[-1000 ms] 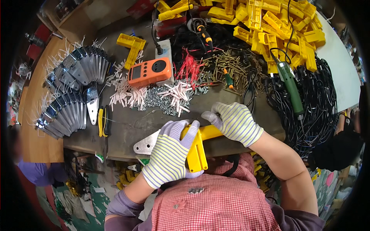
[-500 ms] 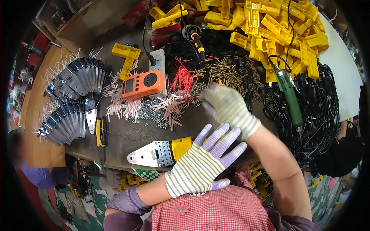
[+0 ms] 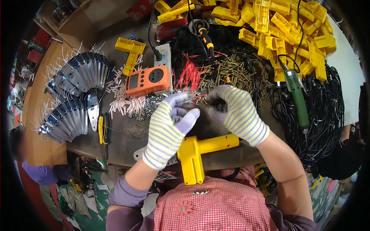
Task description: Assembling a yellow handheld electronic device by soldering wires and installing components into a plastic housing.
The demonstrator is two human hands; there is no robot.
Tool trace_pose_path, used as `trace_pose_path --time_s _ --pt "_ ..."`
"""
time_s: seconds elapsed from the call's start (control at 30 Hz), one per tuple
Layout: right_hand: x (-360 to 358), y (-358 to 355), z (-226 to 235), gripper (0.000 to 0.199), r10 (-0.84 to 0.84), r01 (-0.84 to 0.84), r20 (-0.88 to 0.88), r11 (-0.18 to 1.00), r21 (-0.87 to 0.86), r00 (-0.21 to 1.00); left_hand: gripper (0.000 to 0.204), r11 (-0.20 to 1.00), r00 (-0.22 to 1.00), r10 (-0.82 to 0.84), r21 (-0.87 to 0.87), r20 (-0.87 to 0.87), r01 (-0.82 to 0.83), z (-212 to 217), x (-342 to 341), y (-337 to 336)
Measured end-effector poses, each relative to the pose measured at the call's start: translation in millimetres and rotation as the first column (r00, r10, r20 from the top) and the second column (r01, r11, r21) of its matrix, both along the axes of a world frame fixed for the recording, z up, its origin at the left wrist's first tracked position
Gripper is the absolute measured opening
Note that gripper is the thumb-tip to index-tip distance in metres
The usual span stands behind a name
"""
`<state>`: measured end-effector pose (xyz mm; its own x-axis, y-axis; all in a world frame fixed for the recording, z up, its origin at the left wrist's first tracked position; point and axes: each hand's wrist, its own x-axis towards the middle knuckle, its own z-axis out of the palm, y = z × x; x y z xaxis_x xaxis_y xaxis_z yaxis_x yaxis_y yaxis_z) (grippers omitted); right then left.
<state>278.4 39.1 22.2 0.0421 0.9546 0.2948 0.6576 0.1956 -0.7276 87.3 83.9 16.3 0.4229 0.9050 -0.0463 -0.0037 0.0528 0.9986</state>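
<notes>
My left hand [image 3: 167, 127] and my right hand [image 3: 241, 113], both in striped knit gloves, face each other over the middle of the bench. A thin red piece [image 3: 200, 95], like a short sleeve or wire, spans the gap between their fingertips. The fingers of each hand are pinched at its ends. Below them, at the near edge, lies a yellow gun-shaped plastic housing [image 3: 192, 158]. The silver metal plate [image 3: 139, 153] at its left is mostly covered by my left hand and wrist. Behind my fingertips spreads a pile of thin red pieces [image 3: 189, 75].
An orange meter [image 3: 148, 81] stands among pale sleeves [image 3: 133, 106] and small nuts [image 3: 152, 101]. Long screws [image 3: 231, 67] lie behind my right hand. Metal plates [image 3: 73, 111] fan out left, near yellow-handled pliers [image 3: 101, 130]. A green electric screwdriver [image 3: 296, 100], black cables [image 3: 320, 115] and yellow housings [image 3: 289, 34] fill the right.
My left hand has risen off the yellow housing to the red pile, its spread fingers now pinched. My right hand has shifted slightly, fingers now closed. The housing shows more fully.
</notes>
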Motion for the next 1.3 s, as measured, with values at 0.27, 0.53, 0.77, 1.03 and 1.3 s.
trace_pose_path --time_s 0.27,0.53,0.77,1.03,1.3 --pt "-6 -40 15 0.035 -0.166 0.168 -0.311 0.986 -0.021 0.936 0.015 0.899 0.970 -0.230 0.365 -0.074 0.241 -8 -11 22" --pt "-34 -92 -13 0.027 0.080 -0.079 0.054 0.996 -0.031 0.995 0.012 0.740 0.724 -0.645 0.033 -0.245 0.671 5 -18 29" --pt "-41 -95 -8 0.021 0.088 -0.090 -0.025 0.989 -0.118 0.996 0.023 0.459 0.703 -0.398 0.536 -0.589 0.708 -11 5 21" --pt "-47 -73 -2 0.013 0.258 -0.253 0.448 0.965 -0.071 0.856 0.022 0.414 0.679 -0.436 0.538 -0.591 0.734 -21 4 24" --pt "-2 -35 14 0.014 0.157 -0.181 0.175 0.974 0.133 0.972 0.021 0.418 0.772 -0.301 0.650 -0.560 0.635 -11 -7 20"
